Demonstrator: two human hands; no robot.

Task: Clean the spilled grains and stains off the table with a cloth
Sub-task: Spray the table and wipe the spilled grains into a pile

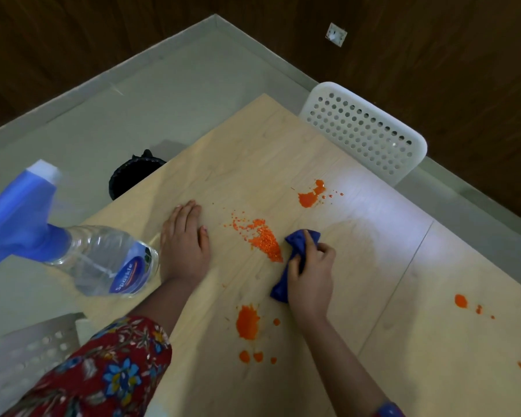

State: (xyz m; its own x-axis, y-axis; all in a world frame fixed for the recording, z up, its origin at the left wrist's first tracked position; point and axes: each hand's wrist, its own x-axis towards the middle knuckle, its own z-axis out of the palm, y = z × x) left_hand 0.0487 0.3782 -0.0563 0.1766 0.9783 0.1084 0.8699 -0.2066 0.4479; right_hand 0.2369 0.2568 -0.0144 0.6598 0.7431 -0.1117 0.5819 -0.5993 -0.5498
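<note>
A pile of orange grains (pixel 263 240) lies in the middle of the light wooden table (pixel 403 341). My right hand (pixel 312 281) grips a bunched blue cloth (pixel 298 245) on the tabletop, right beside the grains' right edge. My left hand (pixel 185 242) rests flat on the table, fingers straight, to the left of the grains. Orange stains show at the far side (pixel 310 197), near me (pixel 247 322) and at the right (pixel 460 300).
A clear spray bottle (pixel 103 260) with a blue trigger head stands at the table's left edge. A white perforated chair (pixel 364 130) is at the far side, another chair (pixel 27 356) at lower left. A black bin (pixel 133 176) sits on the floor.
</note>
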